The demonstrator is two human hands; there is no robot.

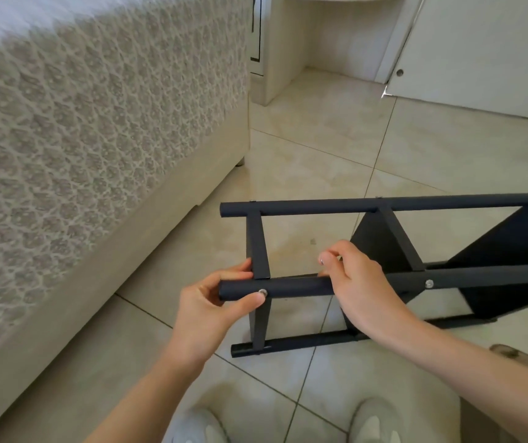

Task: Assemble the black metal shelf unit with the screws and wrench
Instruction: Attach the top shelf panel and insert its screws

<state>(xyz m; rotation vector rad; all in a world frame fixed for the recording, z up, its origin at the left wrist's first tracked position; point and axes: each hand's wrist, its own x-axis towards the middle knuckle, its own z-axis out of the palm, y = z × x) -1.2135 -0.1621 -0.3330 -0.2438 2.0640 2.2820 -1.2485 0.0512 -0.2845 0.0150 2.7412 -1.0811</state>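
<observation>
While the black metal shelf unit (384,206) lies on its side on the tiled floor (320,155), right of centre, the left hand (211,302) grips the end of the near tube (294,287), thumb against a screw (262,292); the right hand (358,282) curls round the same tube.

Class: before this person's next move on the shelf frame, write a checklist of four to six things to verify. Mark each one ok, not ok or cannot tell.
1. Left hand grips the near tube at its end: ok.
2. Right hand holds the same tube: ok.
3. End screw fully tight: cannot tell.
4. Second screw fitted: ok.
5. Wrench at hand: cannot tell, none in view.
6. Bottom tube resting on the floor: ok.
</observation>
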